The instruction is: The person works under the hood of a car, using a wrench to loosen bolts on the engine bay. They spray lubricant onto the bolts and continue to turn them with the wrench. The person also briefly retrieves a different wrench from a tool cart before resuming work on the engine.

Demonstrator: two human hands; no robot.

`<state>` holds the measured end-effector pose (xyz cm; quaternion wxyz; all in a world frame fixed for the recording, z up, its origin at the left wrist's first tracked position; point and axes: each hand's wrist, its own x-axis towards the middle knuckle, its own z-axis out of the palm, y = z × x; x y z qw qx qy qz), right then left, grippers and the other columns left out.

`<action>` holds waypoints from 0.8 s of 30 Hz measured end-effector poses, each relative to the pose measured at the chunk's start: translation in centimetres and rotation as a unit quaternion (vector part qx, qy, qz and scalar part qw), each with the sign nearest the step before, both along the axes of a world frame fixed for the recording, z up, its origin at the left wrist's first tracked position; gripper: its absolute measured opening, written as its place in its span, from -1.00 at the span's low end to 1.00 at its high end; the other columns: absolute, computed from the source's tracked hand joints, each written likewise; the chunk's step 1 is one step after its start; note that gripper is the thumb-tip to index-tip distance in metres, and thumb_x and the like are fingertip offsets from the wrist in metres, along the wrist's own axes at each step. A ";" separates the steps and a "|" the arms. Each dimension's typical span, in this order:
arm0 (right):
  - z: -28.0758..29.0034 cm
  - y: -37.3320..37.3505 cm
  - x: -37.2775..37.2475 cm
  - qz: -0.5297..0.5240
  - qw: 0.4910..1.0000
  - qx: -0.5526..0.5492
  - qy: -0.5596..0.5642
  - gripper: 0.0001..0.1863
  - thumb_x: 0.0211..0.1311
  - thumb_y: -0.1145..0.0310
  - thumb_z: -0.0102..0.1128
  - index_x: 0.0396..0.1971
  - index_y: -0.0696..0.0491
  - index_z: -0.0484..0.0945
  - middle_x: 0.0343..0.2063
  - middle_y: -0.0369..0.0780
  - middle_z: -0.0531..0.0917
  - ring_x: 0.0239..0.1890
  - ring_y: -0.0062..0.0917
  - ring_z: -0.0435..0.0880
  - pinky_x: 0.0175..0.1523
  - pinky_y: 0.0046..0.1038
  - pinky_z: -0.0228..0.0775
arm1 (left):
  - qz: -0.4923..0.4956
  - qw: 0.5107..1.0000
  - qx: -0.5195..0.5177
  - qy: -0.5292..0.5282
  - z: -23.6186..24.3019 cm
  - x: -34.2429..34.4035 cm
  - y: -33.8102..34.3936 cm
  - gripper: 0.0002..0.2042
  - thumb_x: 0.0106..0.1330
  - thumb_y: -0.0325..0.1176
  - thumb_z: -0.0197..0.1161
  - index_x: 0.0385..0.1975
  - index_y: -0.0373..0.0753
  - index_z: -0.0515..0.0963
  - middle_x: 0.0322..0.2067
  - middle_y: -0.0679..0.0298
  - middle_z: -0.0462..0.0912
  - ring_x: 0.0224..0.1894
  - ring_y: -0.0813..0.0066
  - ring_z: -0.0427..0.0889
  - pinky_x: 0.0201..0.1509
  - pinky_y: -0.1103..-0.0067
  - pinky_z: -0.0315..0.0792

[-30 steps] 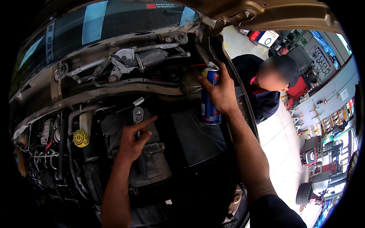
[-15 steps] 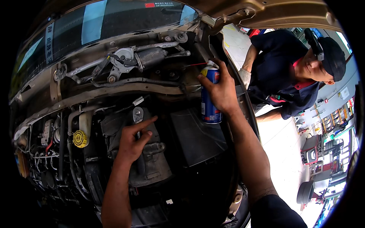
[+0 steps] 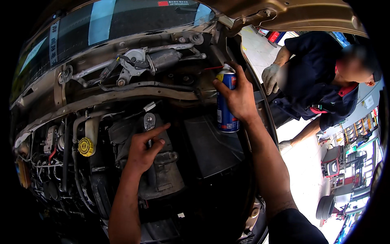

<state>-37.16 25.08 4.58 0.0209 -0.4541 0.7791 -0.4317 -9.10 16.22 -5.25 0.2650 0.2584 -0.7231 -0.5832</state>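
My right hand [image 3: 240, 95] is wrapped round a blue spray can [image 3: 226, 112] held upright, its index finger on the nozzle. A thin red straw [image 3: 213, 68] points left from the nozzle toward the recess by the wiper motor [image 3: 162, 61] and its linkage. My left hand [image 3: 146, 148] is over the dark engine part in the middle, index finger and thumb stretched apart; its other fingers are partly hidden. Just beyond and beneath it lies a ratchet wrench [image 3: 149, 120], its handle passing behind the hand. No grip on the ratchet is visible.
A co-worker [image 3: 313, 77] in dark clothes and gloves leans in beyond the right fender. A yellow reservoir cap [image 3: 86, 147] stands at left, a black box cover [image 3: 211, 146] below the can. The raised hood [image 3: 300, 14] hangs overhead; a tire [image 3: 326, 206] lies on the floor.
The co-worker has shifted to the right, and both gloved hands now show. My two hands, the spray can and the ratchet keep nearly the same places; the view has moved slightly.
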 end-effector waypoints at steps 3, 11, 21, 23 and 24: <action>0.1 0.0 0.2 0.003 1.000 0.002 0.001 -0.31 0.18 0.20 0.41 0.27 0.10 0.36 -0.18 0.02 0.71 -0.14 -0.30 0.73 0.05 -0.30 0.53 | -0.001 1.000 -0.025 0.014 -0.2 -0.2 0.0 -0.54 0.20 -0.47 0.18 0.17 -0.17 0.62 -0.64 0.48 0.34 -0.63 0.77 0.31 -0.56 0.69 0.23; 0.1 0.0 0.3 0.007 1.000 0.001 0.001 -0.29 0.17 0.16 0.38 0.27 0.13 0.35 -0.12 0.14 0.68 -0.04 -0.09 0.71 0.12 -0.21 0.48 | -0.009 1.000 0.006 0.007 0.1 -0.1 0.0 -0.53 0.16 -0.51 0.22 0.14 -0.19 0.62 -0.63 0.33 0.44 -0.49 0.65 0.38 -0.29 0.61 0.33; 0.2 0.1 0.1 -0.002 1.000 0.009 -0.004 -0.29 0.18 0.15 0.37 0.28 0.11 0.34 -0.09 0.16 0.66 -0.02 -0.03 0.69 0.13 -0.18 0.47 | 0.002 1.000 -0.001 -0.005 0.3 -0.2 0.2 -0.52 0.15 -0.52 0.21 0.14 -0.18 0.62 -0.64 0.38 0.37 -0.50 0.67 0.34 -0.35 0.62 0.27; 0.0 0.2 -0.2 0.006 1.000 -0.004 0.003 -0.28 0.18 0.14 0.37 0.29 0.09 0.33 -0.08 0.17 0.66 -0.01 -0.02 0.68 0.14 -0.17 0.47 | -0.005 1.000 -0.001 -0.001 0.3 -0.2 0.2 -0.52 0.15 -0.53 0.21 0.14 -0.17 0.63 -0.64 0.38 0.37 -0.51 0.67 0.33 -0.37 0.62 0.26; -0.1 0.3 -0.3 0.003 1.000 0.004 0.001 -0.27 0.18 0.14 0.36 0.30 0.08 0.32 -0.08 0.17 0.65 0.00 -0.02 0.67 0.15 -0.17 0.46 | 0.001 1.000 -0.005 -0.006 0.3 -0.2 0.2 -0.52 0.15 -0.53 0.21 0.14 -0.17 0.63 -0.64 0.38 0.37 -0.52 0.68 0.32 -0.37 0.62 0.26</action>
